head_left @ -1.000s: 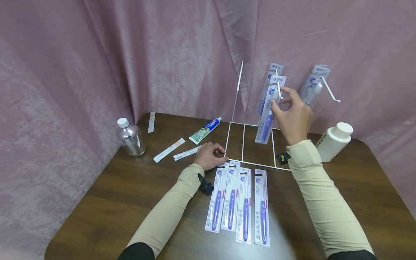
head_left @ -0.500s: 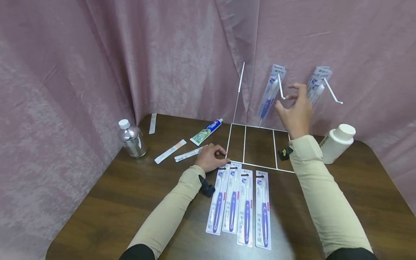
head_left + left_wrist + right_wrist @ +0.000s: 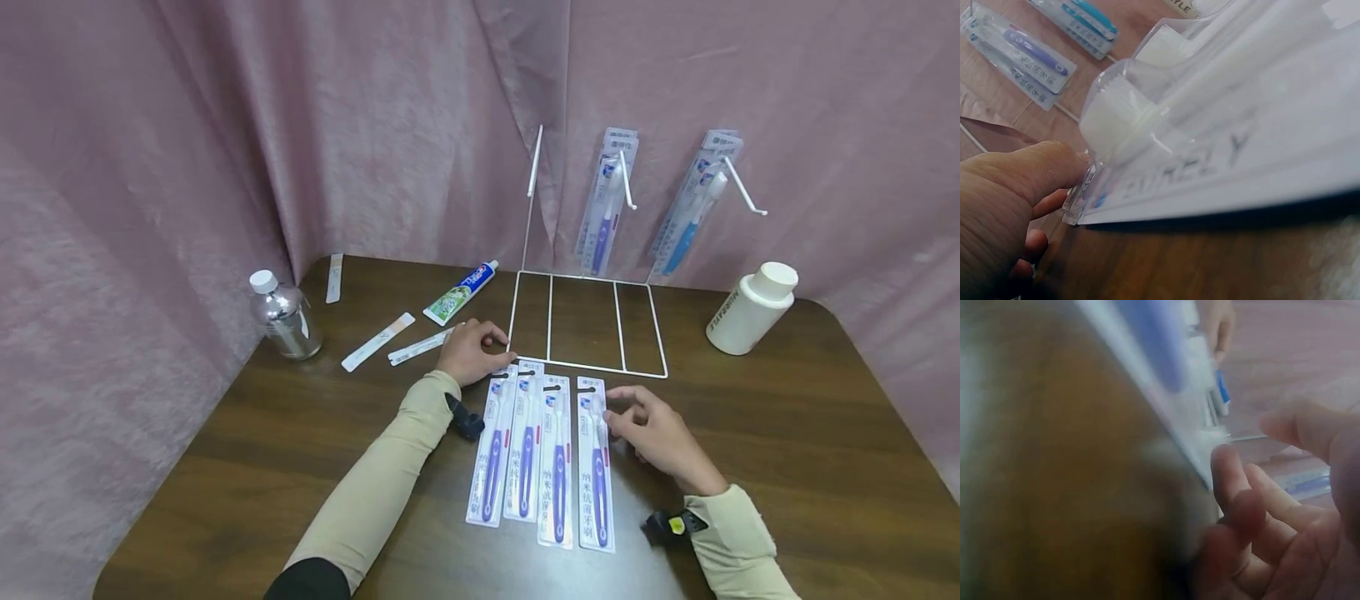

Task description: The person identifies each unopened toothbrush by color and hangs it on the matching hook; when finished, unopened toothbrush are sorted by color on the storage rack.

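Note:
Several packaged purple toothbrushes lie side by side on the table, the rightmost toothbrush a little apart. My right hand is at the upper right edge of that pack, thumb and fingers spread. In the right wrist view the fingers are close to a blurred pack edge; contact cannot be told. My left hand rests by the top of the leftmost toothbrush, near the front left corner of the white wire rack. In the left wrist view the thumb lies against that pack's clear end, fingers loosely bent.
Packaged purple toothbrushes hang on the middle hook, blue ones on the right. The left hook is bare. Toothpaste, paper-wrapped strips, a silvery bottle and a white bottle stand or lie around.
My right hand let go of a purple toothbrush pack on the middle hook, then moved down to the row on the table. My left hand stays by the rack corner.

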The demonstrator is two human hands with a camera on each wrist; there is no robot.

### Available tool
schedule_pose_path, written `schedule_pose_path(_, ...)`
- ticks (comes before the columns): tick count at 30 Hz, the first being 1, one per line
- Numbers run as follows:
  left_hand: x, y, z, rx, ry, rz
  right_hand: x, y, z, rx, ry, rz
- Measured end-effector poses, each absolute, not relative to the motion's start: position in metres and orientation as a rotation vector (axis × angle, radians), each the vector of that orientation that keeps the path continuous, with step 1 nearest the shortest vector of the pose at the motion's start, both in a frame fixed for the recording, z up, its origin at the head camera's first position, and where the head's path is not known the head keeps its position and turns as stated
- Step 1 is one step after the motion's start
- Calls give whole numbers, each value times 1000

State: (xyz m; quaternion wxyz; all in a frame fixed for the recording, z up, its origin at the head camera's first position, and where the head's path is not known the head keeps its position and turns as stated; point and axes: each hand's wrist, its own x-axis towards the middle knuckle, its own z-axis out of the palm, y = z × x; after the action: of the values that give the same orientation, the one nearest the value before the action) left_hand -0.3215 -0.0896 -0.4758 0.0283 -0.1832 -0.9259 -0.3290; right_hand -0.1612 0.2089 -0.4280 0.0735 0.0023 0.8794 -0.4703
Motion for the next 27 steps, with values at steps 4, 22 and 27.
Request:
schedule_pose_path(4,-320,-90,-475,-576,-2878,-1028,-160,209,-438,-32,2681,-1355)
schedule_pose_path(22,-326,-91,-475,-574,-2850,-1015,-167,203,-440,-49,2887,-1147)
schedule_pose_path(27,-322,-91,-473,-565,-2872,-1024,-165,205,-445,-6,2889,-1228)
